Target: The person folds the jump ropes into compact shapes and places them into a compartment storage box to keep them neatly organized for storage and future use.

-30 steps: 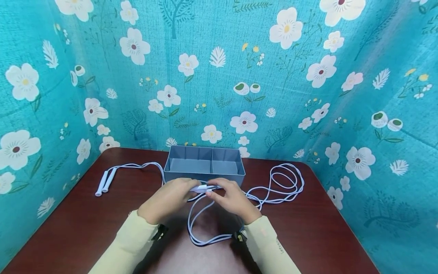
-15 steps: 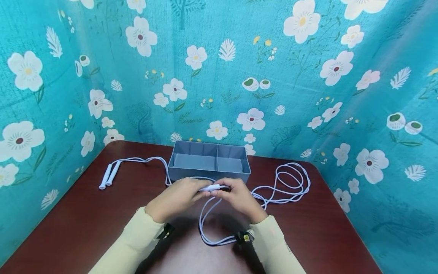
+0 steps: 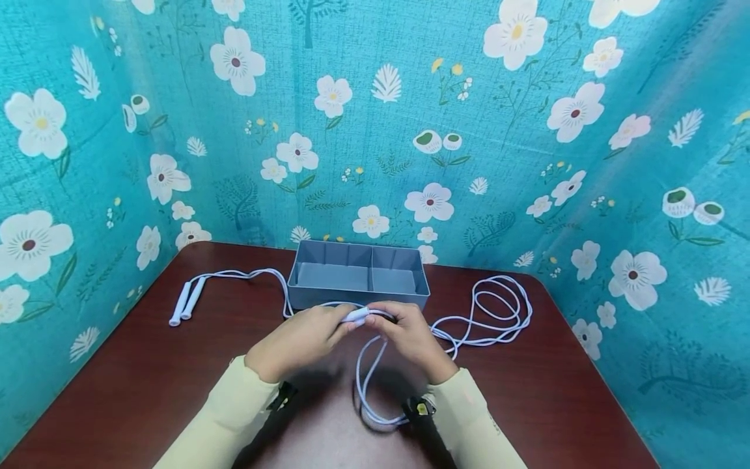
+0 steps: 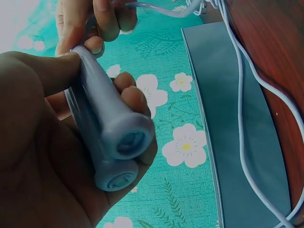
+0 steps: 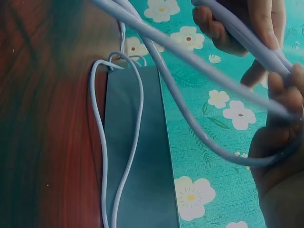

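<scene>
Just in front of the grey tray, both hands meet at a pair of pale jump rope handles point(image 3: 359, 315). My left hand point(image 3: 301, 342) grips the two handles side by side, their flared ends toward the camera in the left wrist view. At the handles' narrow tips, my right hand point(image 3: 413, 335) pinches with thumb and fingers. The pale rope point(image 5: 190, 57) runs through the right fingers and curves below them. In the head view a rope loop point(image 3: 360, 384) hangs down between the forearms.
A grey divided tray point(image 3: 334, 296) stands at the table's back edge. A second pair of handles point(image 3: 187, 301) lies on the left of the dark red table point(image 3: 140, 391). Coiled rope point(image 3: 518, 319) lies at the right. A flowered curtain point(image 3: 375, 150) encloses the back and sides.
The head view has shifted, so the scene sits a little further right. The handles have tilted between the hands, and the hanging rope loop has moved right and become narrower.
</scene>
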Demonstrator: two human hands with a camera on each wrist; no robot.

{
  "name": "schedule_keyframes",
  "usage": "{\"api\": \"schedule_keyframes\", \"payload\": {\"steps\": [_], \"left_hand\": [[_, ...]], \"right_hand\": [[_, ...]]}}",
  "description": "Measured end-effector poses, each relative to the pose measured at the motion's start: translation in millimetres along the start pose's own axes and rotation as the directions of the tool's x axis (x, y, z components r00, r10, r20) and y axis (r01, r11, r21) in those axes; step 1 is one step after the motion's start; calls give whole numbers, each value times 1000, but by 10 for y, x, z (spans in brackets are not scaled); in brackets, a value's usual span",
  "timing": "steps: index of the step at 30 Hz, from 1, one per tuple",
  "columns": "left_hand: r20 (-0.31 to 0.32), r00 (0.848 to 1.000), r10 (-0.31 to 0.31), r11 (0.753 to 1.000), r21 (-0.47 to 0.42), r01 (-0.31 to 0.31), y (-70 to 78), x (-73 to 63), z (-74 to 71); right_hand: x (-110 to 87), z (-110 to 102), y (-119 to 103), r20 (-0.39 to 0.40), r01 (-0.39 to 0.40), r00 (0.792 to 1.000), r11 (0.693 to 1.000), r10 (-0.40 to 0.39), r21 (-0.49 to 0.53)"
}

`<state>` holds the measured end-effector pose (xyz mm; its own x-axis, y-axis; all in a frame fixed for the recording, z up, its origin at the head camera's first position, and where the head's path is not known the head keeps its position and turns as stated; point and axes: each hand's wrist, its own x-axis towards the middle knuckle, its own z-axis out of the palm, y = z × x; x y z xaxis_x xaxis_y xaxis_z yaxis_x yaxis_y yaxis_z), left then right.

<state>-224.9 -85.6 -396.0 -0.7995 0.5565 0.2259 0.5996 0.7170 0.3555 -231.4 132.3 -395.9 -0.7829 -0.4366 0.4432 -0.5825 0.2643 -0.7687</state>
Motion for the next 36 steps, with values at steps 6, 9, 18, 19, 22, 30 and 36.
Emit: {"api": "schedule_keyframes", "payload": {"steps": [6, 9, 18, 19, 22, 30, 36], "left_hand": [[39, 999, 24, 999, -50, -22, 2, -37, -32], [67, 997, 45, 991, -128, -36, -13, -53, -57], [41, 995, 94, 970, -227, -82, -14, -23, -56], [32, 996, 87, 970, -232, -77, -7, -18, -56], [18, 998, 58, 967, -251, -51, 16, -13, -69], [56, 998, 43, 980, -196, -31, 38, -133, -174], [99, 995, 1, 974, -224, 21, 10, -199, -379]], "right_hand": [[-15, -2, -3, -32, 27, 999, 1000, -27, -12], [-32, -12, -3, -24, 48, 999, 997, -47, 66], [-50, -19, 225, -11, 26, 1000, 968, -24, 249], [-51, -21, 232, -17, 23, 1000, 969, -19, 247], [-61, -25, 231, -26, 40, 999, 980, -36, 194], [-103, -95, 141, 47, 82, 996, 996, -80, -43], [-145, -310, 90, 63, 72, 996, 985, -63, -160]]}}
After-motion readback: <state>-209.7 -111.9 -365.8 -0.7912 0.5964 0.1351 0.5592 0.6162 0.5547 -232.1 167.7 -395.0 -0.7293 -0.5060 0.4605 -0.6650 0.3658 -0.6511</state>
